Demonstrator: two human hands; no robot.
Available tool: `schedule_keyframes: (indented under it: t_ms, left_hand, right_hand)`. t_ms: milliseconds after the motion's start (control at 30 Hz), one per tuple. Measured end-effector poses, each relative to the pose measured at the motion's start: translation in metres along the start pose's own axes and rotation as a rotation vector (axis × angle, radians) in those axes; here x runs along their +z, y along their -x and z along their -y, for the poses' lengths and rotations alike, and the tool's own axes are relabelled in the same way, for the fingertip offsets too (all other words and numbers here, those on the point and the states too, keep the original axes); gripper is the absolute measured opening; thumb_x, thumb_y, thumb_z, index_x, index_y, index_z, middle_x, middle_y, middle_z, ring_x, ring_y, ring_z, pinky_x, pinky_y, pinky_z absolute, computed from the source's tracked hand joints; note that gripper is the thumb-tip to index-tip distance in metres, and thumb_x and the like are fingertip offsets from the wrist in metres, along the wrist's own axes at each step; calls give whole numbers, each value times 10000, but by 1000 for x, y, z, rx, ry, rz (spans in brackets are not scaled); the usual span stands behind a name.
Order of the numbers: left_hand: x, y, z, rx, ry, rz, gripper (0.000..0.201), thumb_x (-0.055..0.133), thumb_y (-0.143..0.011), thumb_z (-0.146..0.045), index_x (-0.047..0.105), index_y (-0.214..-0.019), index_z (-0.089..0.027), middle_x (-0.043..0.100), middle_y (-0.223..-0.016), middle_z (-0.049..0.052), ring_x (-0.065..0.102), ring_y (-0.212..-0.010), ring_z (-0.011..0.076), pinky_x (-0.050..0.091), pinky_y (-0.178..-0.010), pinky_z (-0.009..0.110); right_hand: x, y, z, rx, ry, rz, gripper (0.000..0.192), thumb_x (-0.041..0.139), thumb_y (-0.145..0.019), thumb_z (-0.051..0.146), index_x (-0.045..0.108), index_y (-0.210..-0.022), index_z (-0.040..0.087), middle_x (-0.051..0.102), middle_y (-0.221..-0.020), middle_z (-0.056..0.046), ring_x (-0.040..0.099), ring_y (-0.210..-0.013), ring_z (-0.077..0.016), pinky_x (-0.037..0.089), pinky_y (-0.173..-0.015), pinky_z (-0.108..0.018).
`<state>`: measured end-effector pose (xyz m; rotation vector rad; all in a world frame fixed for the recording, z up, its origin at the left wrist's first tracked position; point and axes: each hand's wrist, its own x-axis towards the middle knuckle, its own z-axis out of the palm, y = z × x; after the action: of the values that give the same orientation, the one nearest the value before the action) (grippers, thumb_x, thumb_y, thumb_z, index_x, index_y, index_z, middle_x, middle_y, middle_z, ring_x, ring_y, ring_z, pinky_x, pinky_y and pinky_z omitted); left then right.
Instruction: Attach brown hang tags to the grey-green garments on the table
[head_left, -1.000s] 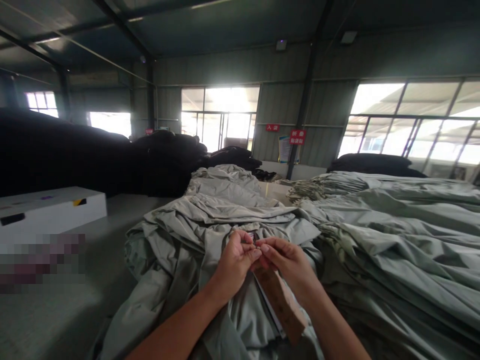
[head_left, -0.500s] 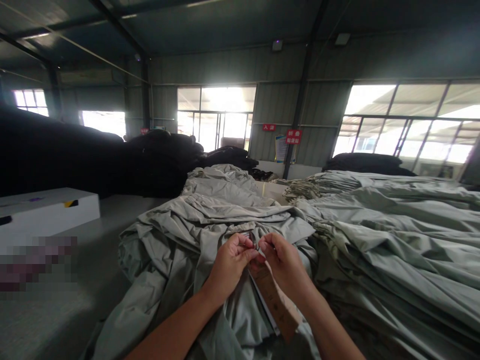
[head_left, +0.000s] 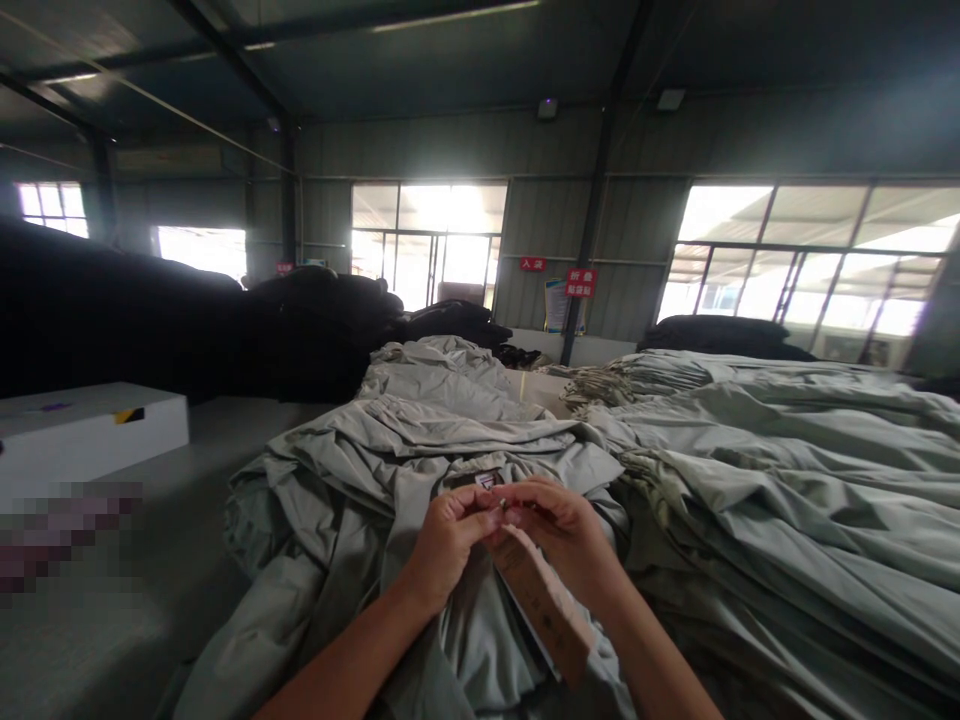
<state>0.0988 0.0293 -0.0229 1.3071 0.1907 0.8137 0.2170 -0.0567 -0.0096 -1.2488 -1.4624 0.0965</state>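
Observation:
My left hand (head_left: 446, 540) and my right hand (head_left: 562, 520) meet over a heap of light grey-green cloth (head_left: 420, 500), both closed in a fingertip pinch. Between the fingertips is a tiny pale or shiny bit (head_left: 502, 503), at the top of a brown cardboard hang tag (head_left: 544, 610); the cord or fastening there is mostly covered by my fingers. The tag slants down to the right across the cloth, below my right hand. Just beyond the fingers, a small dark-and-white label (head_left: 487, 482) shows at the garment's gathered edge.
More grey-green garments (head_left: 757, 480) are piled on the right. Dark cloth heaps (head_left: 322, 320) stand behind on the left. A white box (head_left: 97, 430) sits on the grey surface (head_left: 247, 430) at left. Red signs (head_left: 581, 283) hang near a post by the windows.
My hands have drawn closer together, and the right fingers now reach over toward the left fingertips. The label beyond them has come into clearer view. The camera view has shifted slightly.

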Motion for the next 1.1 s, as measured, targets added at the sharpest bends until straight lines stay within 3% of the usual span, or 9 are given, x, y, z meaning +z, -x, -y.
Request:
schedule_keyframes:
  t_ms: [267, 500, 600, 667, 733, 800, 867, 1000, 1100]
  left_hand:
    - [3, 0, 3, -7, -10, 52, 294, 683, -613, -410, 541, -581, -154, 488, -519, -31, 414, -535, 92, 329, -564, 220]
    - [13, 13, 3, 252, -450, -214, 174, 539, -741, -335, 462, -661, -200, 451, -646, -27, 430, -614, 127, 356, -583, 240]
    - [16, 21, -5, 422, -555, -372, 51, 521, -688, -233, 480, -706, -209, 503, -783, 10, 480, -782, 172, 395, -708, 280]
    - [16, 23, -10, 469, -557, -427, 81, 544, -649, -244, 498, -704, -207, 516, -796, 21, 489, -812, 185, 399, -734, 292]
    - [17, 23, -14, 292, -471, -296, 172, 524, -684, -344, 492, -596, -200, 490, -622, 5, 484, -629, 151, 386, -594, 265]
    - [17, 22, -16, 3, -272, -70, 380, 445, -732, -497, 476, -506, -194, 432, -463, -14, 395, -428, 102, 287, -442, 239]
    - [18, 21, -17, -190, -38, 69, 482, 420, -720, -604, 483, -500, -180, 440, -417, -15, 339, -353, 71, 197, -390, 224]
    - [15, 17, -21, -307, 140, 39, 324, 672, -564, -430, 491, -603, -164, 454, -462, -61, 297, -366, 30, 152, -393, 190]
    - [6, 11, -20, -261, -110, -52, 161, 618, -587, -247, 495, -666, -180, 445, -491, -77, 322, -382, 47, 215, -407, 192]
  right_hand:
    - [-2, 0, 3, -173, 185, -50, 164, 547, -824, 268, 668, -734, 202, 630, -686, -31, 593, -651, -154, 477, -601, -255]
    - [3, 4, 16, -372, 435, -132, 184, 425, -879, 181, 588, -795, 200, 591, -724, -40, 569, -695, -143, 474, -624, -236]
    - [4, 5, 19, -401, 474, -113, 164, 427, -880, 178, 563, -791, 203, 583, -719, -35, 565, -680, -137, 473, -610, -226]
    - [3, 6, 20, -404, 502, -121, 144, 444, -877, 179, 549, -782, 206, 579, -713, -31, 567, -675, -134, 471, -607, -223]
    - [2, 7, 23, -422, 520, -135, 130, 457, -873, 181, 544, -781, 210, 578, -707, -28, 570, -671, -134, 471, -600, -223]
    - [2, 8, 28, -456, 533, -130, 127, 464, -867, 180, 544, -775, 216, 578, -699, -24, 573, -659, -134, 472, -587, -222]
    - [3, 8, 34, -503, 536, -104, 146, 464, -861, 170, 541, -748, 219, 577, -687, -20, 573, -645, -132, 476, -579, -222]
    - [8, 7, 32, -564, 537, -76, 151, 463, -850, 152, 544, -736, 209, 587, -711, -29, 582, -679, -139, 494, -614, -236]
    - [13, 5, 16, -520, 523, -45, 162, 435, -858, 153, 551, -758, 206, 630, -861, -71, 610, -810, -158, 511, -696, -262]
